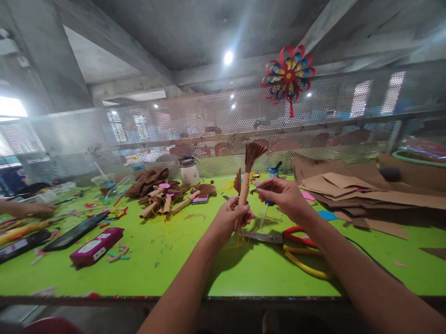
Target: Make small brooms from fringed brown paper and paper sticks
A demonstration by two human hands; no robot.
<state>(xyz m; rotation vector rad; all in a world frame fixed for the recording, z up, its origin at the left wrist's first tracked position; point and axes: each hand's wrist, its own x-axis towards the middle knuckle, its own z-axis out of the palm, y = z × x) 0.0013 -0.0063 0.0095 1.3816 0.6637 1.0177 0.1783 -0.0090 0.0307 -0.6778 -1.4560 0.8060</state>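
My left hand (237, 214) is closed around a brown paper tube (243, 189) held nearly upright. A pleated dark-brown paper fan (253, 156) spreads from the tube's top, and a smaller pleated piece sticks out at its left. Thin yellow string hangs below that hand. To the right, my right hand (283, 196) is pinched, its fingertips on a small dark piece beside the tube; what kind of piece it is cannot be made out. Beneath the hands lie scissors (300, 240) with red and yellow handles, blades pointing left.
Several similar paper tubes (167, 205) with yellow string are heaped at left of centre. Stacked brown paper sheets (372, 195) cover the right side. A purple box (97, 246) and a black phone-like slab (78, 230) lie left. Another person's hand (36, 209) reaches in there.
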